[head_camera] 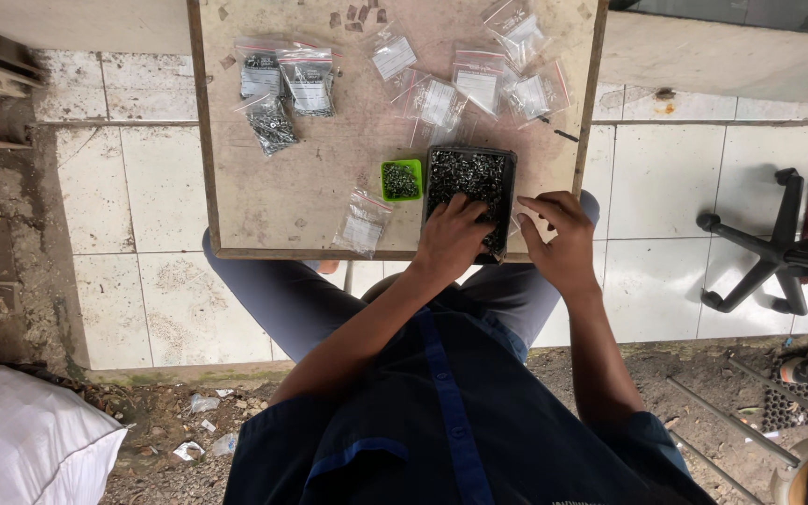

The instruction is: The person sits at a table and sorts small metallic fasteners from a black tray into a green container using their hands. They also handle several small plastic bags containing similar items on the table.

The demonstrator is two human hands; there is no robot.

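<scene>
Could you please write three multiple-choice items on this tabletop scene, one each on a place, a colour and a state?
1. Where does the small square plastic cup of screws stand?
A. Just left of the black rectangular tray of small metal screws
B. On the tiled floor
C. On the black chair base

2. What colour is that small cup?
A. Red
B. Green
C. White

3. What is the left hand doing?
A. Hanging off the worn wooden table
B. Holding a plastic bag
C. Resting in the tray with its fingers among the screws

Answers: 1 A, as the cup sits on the table beside the tray's left wall. 2 B, as its rim and walls show bright green. 3 C, as the fingers spread over the screws inside the tray, while the right hand sits at the tray's right edge.
</scene>
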